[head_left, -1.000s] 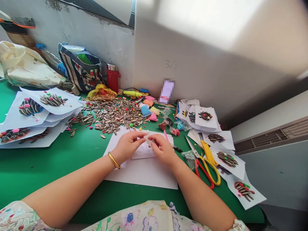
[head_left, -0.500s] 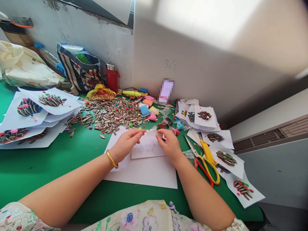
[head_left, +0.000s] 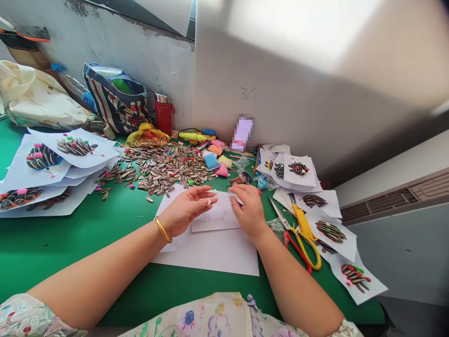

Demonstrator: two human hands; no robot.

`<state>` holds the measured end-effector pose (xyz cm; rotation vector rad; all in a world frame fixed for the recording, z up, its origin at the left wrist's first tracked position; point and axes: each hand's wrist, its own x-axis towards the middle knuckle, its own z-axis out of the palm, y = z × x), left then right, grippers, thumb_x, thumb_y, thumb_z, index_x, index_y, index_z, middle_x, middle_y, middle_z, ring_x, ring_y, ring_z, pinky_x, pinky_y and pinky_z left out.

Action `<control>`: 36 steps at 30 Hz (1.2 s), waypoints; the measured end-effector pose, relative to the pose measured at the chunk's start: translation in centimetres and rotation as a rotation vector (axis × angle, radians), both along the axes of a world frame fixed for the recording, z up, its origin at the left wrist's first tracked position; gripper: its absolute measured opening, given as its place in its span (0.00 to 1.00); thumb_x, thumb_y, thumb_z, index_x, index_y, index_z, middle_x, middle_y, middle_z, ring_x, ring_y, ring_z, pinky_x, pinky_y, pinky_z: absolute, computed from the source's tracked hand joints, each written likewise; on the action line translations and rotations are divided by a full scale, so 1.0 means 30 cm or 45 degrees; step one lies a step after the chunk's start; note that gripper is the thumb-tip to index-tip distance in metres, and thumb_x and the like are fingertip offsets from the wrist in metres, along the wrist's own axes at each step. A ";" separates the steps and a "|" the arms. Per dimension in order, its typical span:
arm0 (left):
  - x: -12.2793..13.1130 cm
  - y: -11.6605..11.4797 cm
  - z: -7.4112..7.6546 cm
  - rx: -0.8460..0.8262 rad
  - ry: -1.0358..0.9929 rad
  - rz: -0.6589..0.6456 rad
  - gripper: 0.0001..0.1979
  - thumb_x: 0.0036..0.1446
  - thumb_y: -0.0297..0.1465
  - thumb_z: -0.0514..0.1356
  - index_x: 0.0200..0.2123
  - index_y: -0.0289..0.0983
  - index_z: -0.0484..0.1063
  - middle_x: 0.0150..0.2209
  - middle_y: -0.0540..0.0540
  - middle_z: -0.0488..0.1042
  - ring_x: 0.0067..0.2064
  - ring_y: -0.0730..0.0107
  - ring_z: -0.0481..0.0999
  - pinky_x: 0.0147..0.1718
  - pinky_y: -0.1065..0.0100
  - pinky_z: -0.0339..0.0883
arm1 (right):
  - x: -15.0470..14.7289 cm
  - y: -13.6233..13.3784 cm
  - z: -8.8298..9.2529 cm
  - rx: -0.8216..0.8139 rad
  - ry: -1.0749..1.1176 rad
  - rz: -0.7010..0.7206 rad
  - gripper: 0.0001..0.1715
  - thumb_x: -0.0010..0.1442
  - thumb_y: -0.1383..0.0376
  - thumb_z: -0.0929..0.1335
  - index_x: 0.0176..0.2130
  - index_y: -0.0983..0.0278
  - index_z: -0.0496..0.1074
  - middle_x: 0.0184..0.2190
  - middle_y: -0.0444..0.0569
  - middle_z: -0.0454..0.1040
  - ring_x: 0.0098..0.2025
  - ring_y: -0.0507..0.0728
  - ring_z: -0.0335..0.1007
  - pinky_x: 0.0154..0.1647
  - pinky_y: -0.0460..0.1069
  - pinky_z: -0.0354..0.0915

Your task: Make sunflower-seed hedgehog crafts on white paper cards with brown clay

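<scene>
My left hand (head_left: 187, 208), with a gold bangle on its wrist, hovers over a small white card (head_left: 213, 223). Its thumb and fingers are apart, and a tiny pale green bit (head_left: 215, 192) shows at the fingertips. On the right, my right hand (head_left: 248, 208) has its fingers bent round a piece of clear plastic wrapping (head_left: 233, 195), partly hidden by them. The card bears a pencil outline of a hedgehog-like animal. It lies on a larger white sheet (head_left: 217, 255) between my forearms.
Striped sunflower seeds (head_left: 171, 166) are heaped behind the sheet, beside coloured clay packets (head_left: 211, 162). Scissors (head_left: 298, 236) and a yellow cutter (head_left: 303, 220) lie right. Seed-decorated cards (head_left: 75, 152) are stacked left, others (head_left: 331, 230) right. A red flask (head_left: 163, 114) stands by a striped bag (head_left: 117, 100).
My hands have moved slightly apart from the wrapping between them. My left fingers have spread from their pinch, and the wrapping now sits at my right hand.
</scene>
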<state>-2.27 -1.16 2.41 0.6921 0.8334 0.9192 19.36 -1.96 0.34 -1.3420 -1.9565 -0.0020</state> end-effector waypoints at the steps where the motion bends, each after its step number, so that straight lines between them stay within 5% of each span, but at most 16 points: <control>1: 0.001 -0.002 -0.002 -0.002 0.002 0.005 0.20 0.49 0.24 0.70 0.47 0.37 0.74 0.48 0.41 0.77 0.48 0.64 0.79 0.49 0.65 0.72 | -0.020 -0.017 0.008 0.017 0.048 0.072 0.14 0.66 0.63 0.64 0.49 0.60 0.76 0.46 0.53 0.75 0.50 0.61 0.68 0.53 0.57 0.64; 7: 0.009 -0.015 -0.027 0.116 0.049 -0.075 0.26 0.47 0.32 0.73 0.49 0.37 0.71 0.44 0.42 0.78 0.45 0.63 0.79 0.48 0.59 0.71 | -0.103 -0.082 0.035 -0.033 0.190 0.345 0.17 0.64 0.62 0.69 0.52 0.56 0.74 0.43 0.50 0.74 0.48 0.60 0.68 0.51 0.57 0.65; 14: 0.023 -0.032 -0.026 0.214 0.106 -0.143 0.28 0.49 0.40 0.72 0.51 0.38 0.70 0.49 0.40 0.75 0.48 0.61 0.77 0.46 0.59 0.71 | -0.115 -0.084 0.030 -0.085 0.246 0.351 0.09 0.62 0.65 0.69 0.43 0.55 0.77 0.42 0.49 0.75 0.48 0.60 0.69 0.51 0.58 0.65; 20: 0.009 -0.027 -0.021 0.263 0.344 -0.279 0.19 0.53 0.46 0.67 0.36 0.36 0.75 0.36 0.46 0.75 0.38 0.69 0.75 0.37 0.67 0.67 | -0.102 -0.088 0.036 -0.075 0.308 0.308 0.10 0.64 0.65 0.68 0.45 0.56 0.76 0.42 0.50 0.74 0.47 0.60 0.68 0.50 0.57 0.66; 27: -0.001 -0.026 -0.033 0.353 0.359 -0.336 0.17 0.56 0.46 0.64 0.33 0.36 0.76 0.32 0.48 0.74 0.32 0.72 0.69 0.33 0.70 0.62 | -0.093 -0.081 0.026 -0.107 0.370 0.344 0.15 0.63 0.61 0.70 0.51 0.55 0.75 0.45 0.50 0.73 0.49 0.60 0.67 0.52 0.57 0.66; 36: 0.004 -0.034 -0.015 0.415 0.479 -0.309 0.18 0.54 0.47 0.64 0.31 0.37 0.75 0.28 0.49 0.72 0.30 0.71 0.69 0.30 0.69 0.60 | -0.096 -0.087 0.028 -0.113 0.427 0.378 0.09 0.63 0.63 0.70 0.44 0.55 0.77 0.40 0.48 0.74 0.46 0.58 0.69 0.49 0.56 0.67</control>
